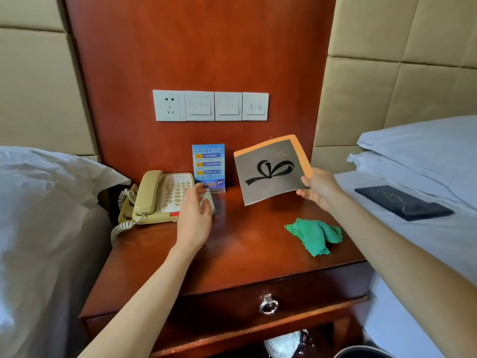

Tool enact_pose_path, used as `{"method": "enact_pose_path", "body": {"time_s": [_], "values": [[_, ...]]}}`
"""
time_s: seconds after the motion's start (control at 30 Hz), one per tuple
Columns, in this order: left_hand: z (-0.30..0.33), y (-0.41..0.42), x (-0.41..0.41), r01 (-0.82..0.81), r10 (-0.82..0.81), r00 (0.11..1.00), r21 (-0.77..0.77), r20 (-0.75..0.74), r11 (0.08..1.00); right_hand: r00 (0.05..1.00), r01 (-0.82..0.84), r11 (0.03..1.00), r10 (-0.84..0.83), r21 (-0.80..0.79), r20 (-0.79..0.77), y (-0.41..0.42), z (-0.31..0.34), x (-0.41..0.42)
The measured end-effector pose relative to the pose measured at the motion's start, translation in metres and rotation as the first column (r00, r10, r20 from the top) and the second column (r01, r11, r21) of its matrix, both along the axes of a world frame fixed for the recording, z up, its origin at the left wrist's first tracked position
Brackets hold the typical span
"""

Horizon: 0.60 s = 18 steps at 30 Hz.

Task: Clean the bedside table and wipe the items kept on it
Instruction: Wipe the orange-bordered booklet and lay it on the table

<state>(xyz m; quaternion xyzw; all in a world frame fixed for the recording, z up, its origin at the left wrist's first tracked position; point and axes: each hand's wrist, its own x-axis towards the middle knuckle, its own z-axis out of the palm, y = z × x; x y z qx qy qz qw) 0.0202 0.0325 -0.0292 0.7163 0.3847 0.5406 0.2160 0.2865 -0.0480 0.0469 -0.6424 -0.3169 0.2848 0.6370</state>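
The right hand [318,188] pinches the grey booklet [271,169] above the bedside table [232,254], likely clearing it for wiping. The left hand [195,215] curls round a small remote [209,201] beside the phone [157,197]; the green cloth [315,235] lies unused on the tabletop

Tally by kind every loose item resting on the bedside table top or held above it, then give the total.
Telephone: 1
Remote control: 1
Blue sign card: 1
Green cloth: 1
Booklet, held above the table: 1
Total: 5
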Motion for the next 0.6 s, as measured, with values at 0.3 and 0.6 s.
{"method": "enact_pose_path", "body": {"time_s": [0.3,0.6], "values": [[0.000,0.011,-0.010,-0.221,0.253,0.907,0.132,-0.337,0.966,0.997,0.024,0.964,-0.044,-0.263,-0.067,0.065,-0.022,0.022],[-0.004,0.013,-0.008,-0.272,0.339,0.850,0.216,-0.403,0.938,0.967,0.051,0.823,0.101,-0.566,0.234,0.096,-0.037,0.018]]}}
